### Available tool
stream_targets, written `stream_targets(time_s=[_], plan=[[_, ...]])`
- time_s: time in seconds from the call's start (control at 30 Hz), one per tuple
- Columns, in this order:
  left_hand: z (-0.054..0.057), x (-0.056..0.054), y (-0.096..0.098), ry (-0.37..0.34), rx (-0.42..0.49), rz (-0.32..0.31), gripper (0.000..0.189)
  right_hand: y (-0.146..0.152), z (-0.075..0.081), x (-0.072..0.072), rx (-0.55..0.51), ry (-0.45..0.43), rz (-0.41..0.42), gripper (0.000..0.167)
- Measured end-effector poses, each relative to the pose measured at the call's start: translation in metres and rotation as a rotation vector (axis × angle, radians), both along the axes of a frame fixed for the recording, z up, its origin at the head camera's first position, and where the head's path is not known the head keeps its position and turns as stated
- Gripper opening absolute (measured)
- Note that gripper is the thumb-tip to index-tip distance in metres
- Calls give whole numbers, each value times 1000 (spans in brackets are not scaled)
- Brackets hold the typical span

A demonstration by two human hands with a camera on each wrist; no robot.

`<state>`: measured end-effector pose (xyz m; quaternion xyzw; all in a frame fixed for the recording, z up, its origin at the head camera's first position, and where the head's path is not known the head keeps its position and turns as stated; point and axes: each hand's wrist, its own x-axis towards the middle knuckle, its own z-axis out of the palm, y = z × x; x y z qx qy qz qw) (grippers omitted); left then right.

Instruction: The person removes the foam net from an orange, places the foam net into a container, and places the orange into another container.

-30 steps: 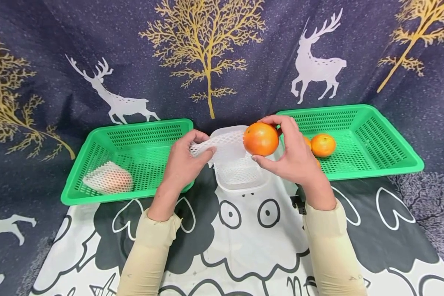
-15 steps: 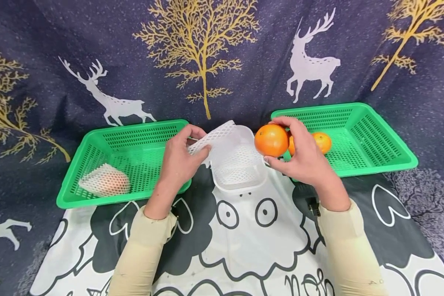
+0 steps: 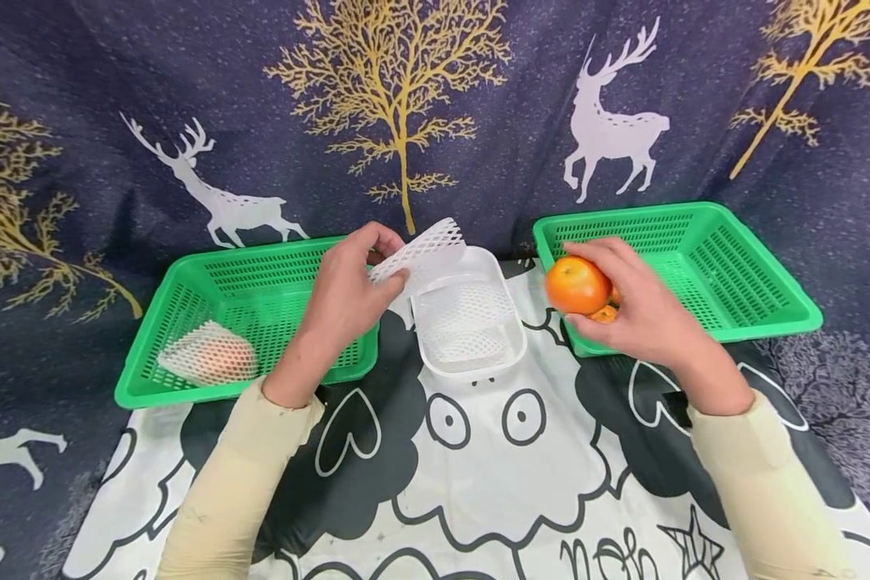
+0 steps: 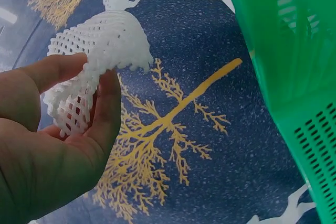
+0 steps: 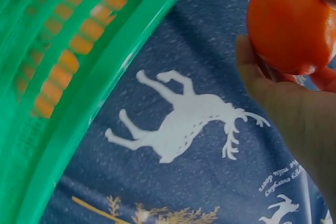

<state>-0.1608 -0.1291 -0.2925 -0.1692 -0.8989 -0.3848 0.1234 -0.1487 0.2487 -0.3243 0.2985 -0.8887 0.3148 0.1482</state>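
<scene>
My left hand (image 3: 348, 294) pinches a white foam fruit net (image 3: 426, 246) between thumb and fingers, above the back left of the white tub (image 3: 519, 350). In the left wrist view the foam net (image 4: 113, 40) flares out beyond the fingertips. My right hand (image 3: 645, 302) grips an orange (image 3: 577, 285) at the near left corner of the right green basket (image 3: 768, 326). The right wrist view shows the orange (image 5: 291, 24) held between thumb and fingers. Several more foam nets (image 3: 471, 318) lie inside the tub. The right hand partly hides other oranges (image 3: 606, 314) in its basket.
The left green basket (image 3: 126, 395) holds a fruit wrapped in a foam net (image 3: 213, 354). The tub stands between the two baskets on a patterned cloth (image 3: 471, 483). A dark curtain (image 3: 478, 185) with deer and trees hangs behind.
My right hand has carried the orange rightward, away from the foam net and toward the right basket. The foam net's free end now tilts up in my left hand, which keeps hold of it.
</scene>
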Motion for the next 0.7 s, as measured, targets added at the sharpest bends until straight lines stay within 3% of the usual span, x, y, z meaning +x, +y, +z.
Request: stream_targets(time_s=[0.33,0.7], plan=[[5,-16,5,-36,-80,-29,20,22,2,-3,171,-51,-66,75],[7,-34,15,-59,-151,-23,21,44,-2,-10,279,-110,-73,68]])
